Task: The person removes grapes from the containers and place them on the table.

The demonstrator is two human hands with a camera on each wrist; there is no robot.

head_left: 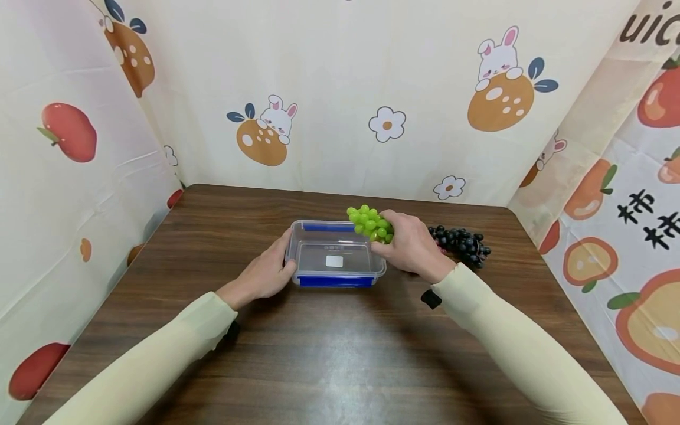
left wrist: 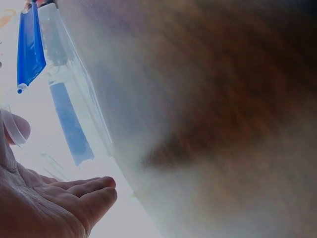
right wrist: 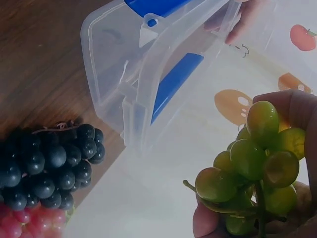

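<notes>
My right hand (head_left: pixel 411 245) pinches a bunch of green grapes (head_left: pixel 369 223) above the right side of a clear plastic food container (head_left: pixel 334 255) with blue latches. In the right wrist view, fingers and thumb close around the round green grapes (right wrist: pixel 237 163), and a stem shows. My left hand (head_left: pixel 265 268) rests against the container's left side, thumb near its front corner. Its fingers (left wrist: pixel 89 196) look nearly straight in the left wrist view. A bunch of dark grapes (head_left: pixel 462 243) lies on the table to the right, partly behind my right hand.
Pinkish-red grapes (right wrist: pixel 34 223) lie beside the dark bunch, mostly hidden in the head view. All this is on a brown wood-grain table (head_left: pixel 340 354). Printed fabric (head_left: pixel 340 77) with fruit and rabbits hangs behind and along both sides.
</notes>
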